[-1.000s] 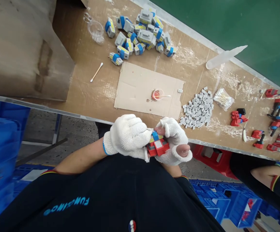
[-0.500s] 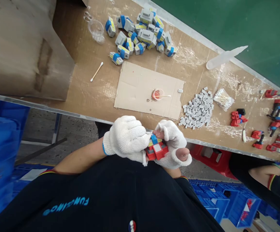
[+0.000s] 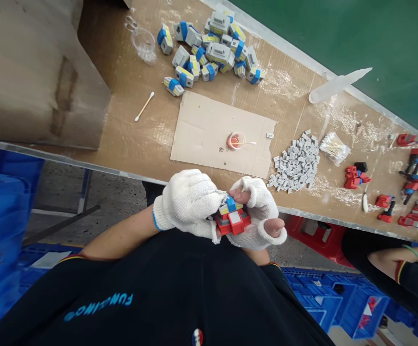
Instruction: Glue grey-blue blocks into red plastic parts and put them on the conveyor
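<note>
My left hand (image 3: 194,204), in a white knit glove, grips the left side of a red, grey, blue and yellow toy piece (image 3: 233,218). On the other side, my right hand (image 3: 257,211) holds the same piece, its bare fingertips showing through the glove. The piece has a pale square on its red part and sits in front of my body, just off the table's near edge. Beyond it, a small cup of red liquid (image 3: 233,141) with a swab in it stands on a flat cardboard sheet (image 3: 201,129).
Grey and blue blocks (image 3: 219,53) are heaped at the back. Small grey parts (image 3: 295,161) lie right of the sheet, near bagged swabs (image 3: 334,148). Red assemblies (image 3: 416,182) sit far right, near another person's arm (image 3: 392,262). A large cardboard box (image 3: 43,72) stands left.
Both hands and the toy piece have shifted slightly up toward the table, and the piece has tilted a little. The grip is otherwise similar.
</note>
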Demonstrator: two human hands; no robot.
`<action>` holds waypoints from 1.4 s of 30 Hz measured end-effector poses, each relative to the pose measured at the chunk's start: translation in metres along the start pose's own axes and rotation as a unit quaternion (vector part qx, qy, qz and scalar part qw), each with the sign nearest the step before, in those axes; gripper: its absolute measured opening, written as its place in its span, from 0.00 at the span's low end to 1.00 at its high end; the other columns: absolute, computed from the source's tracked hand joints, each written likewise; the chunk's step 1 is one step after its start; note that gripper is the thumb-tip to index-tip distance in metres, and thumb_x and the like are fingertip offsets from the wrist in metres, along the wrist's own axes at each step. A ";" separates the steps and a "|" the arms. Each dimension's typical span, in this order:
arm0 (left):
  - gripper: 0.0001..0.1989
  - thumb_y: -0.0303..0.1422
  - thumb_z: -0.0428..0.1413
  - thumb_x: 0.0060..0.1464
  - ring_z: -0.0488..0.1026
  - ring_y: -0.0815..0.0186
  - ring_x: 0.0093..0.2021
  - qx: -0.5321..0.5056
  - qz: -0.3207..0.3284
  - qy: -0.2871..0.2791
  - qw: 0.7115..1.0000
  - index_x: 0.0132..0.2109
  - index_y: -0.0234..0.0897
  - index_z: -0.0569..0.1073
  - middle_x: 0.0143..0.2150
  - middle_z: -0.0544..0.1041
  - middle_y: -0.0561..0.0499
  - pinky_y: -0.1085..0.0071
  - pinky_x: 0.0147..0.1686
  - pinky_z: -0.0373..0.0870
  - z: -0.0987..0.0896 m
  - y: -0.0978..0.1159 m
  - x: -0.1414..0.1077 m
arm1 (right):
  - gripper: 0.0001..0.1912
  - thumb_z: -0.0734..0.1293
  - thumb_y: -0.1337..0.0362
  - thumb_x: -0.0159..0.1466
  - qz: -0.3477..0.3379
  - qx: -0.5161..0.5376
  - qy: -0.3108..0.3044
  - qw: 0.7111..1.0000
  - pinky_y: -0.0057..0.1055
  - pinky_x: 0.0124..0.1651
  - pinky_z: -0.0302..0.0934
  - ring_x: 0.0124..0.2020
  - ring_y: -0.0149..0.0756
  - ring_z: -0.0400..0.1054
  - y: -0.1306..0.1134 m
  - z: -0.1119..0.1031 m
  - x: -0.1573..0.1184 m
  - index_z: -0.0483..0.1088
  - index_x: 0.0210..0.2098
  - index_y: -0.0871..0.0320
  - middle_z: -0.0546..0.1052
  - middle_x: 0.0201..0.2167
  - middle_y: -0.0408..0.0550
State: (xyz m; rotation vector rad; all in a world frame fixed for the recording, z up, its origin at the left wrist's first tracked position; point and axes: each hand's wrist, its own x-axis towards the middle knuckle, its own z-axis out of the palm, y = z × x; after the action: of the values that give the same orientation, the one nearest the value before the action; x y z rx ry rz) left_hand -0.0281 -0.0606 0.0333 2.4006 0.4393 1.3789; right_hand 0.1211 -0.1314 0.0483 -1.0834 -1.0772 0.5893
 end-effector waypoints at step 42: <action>0.24 0.56 0.54 0.74 0.78 0.59 0.28 -0.042 -0.045 -0.035 0.997 0.48 0.39 0.76 0.34 0.83 0.46 0.62 0.26 0.73 0.003 0.000 -0.003 | 0.27 0.57 0.41 0.80 -0.012 -0.036 0.027 0.999 0.45 0.27 0.66 0.26 0.42 0.67 0.012 -0.005 -0.006 0.76 0.36 0.48 0.65 0.29 0.45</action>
State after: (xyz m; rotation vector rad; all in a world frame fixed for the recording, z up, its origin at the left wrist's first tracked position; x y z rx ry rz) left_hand -0.0273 -0.0618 0.0296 2.3233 0.4559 1.2465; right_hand 0.1246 -0.1340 0.0345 -1.1415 -1.0700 0.5025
